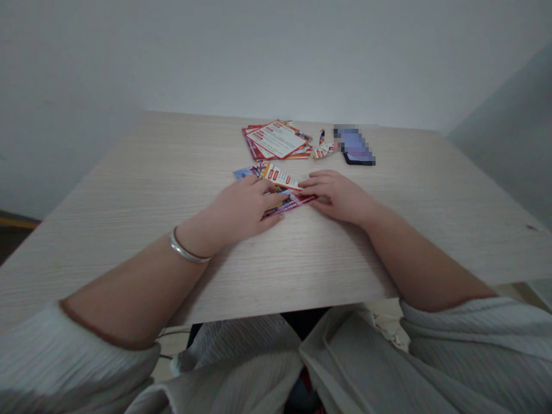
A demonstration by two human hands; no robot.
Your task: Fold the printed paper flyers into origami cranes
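Note:
A printed sheet of paper (282, 176), folded, with a white face, red labels and colourful parts, lies on the table between my hands. My left hand (241, 207) rests over its left part, fingers stretched out and apart on the paper, thumb along the near edge. My right hand (338, 195) touches the sheet's right end with outstretched fingertips, its thumb lower by the near corner. Part of the sheet is hidden under the left fingers. A silver bangle (186, 252) circles my left wrist.
Beyond the sheet lies a loose stack of printed paper sheets (279, 140). To its right sit a small folded paper piece (323, 150) and a dark phone (357, 146), partly pixelated. The pale wooden table (129, 172) meets a wall at its far edge.

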